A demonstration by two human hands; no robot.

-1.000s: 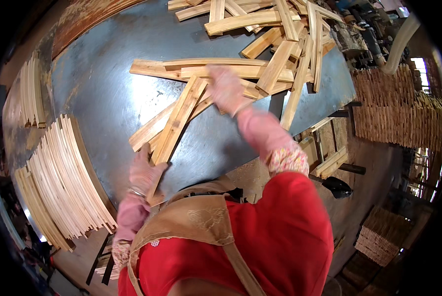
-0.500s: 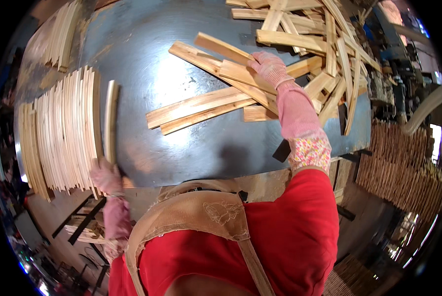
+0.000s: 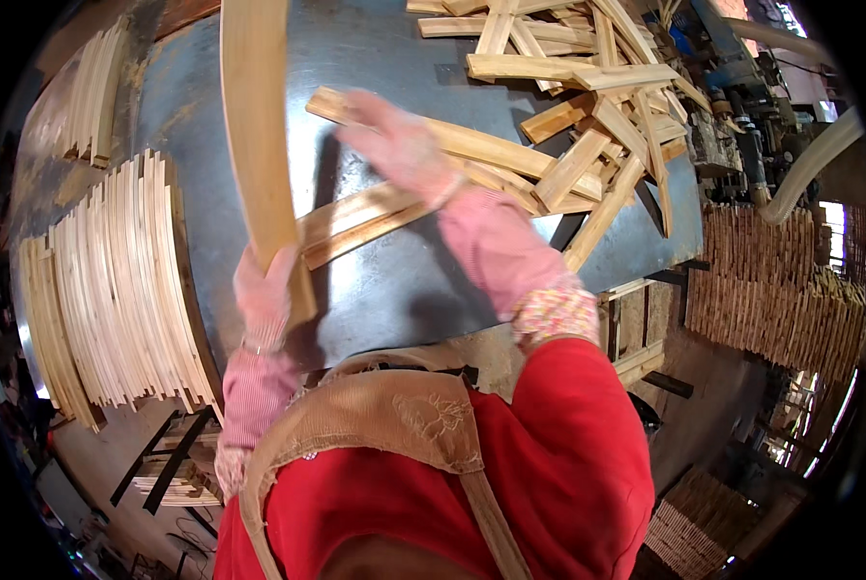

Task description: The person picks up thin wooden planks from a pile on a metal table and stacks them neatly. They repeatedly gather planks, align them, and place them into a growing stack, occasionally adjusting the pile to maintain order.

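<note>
We hold a long wooden slat [image 3: 259,116] raised over the counter [image 3: 384,309]; it slants up and away, its far end passing out of view at the top. Our left hand [image 3: 264,295] has it near its lower end, with the grip closed around the wood.

Our right hand [image 3: 394,140] lies across a second slat [image 3: 510,150], near that piece's left end. It is blurred, so we cannot tell how far its grip is closed. Just below it, two more slats [image 3: 360,213] lie side by side on the counter, slanting toward the held piece, which covers part of their left ends.

Farther right and toward the far side, we have a loose pile of slats [image 3: 568,72], crossed over one another at many angles. On our left, a row of slats [image 3: 123,280] stands packed tightly together, with a smaller bundle [image 3: 99,92] beyond it.

Our sleeves [image 3: 500,251] are pink, ending in a floral band [image 3: 557,314] above the right elbow, and we wear a tan apron [image 3: 384,416] over a red top [image 3: 568,425]. Past the counter to the right we see tall stacks of timber [image 3: 771,280] and a pale hose [image 3: 810,174].
</note>
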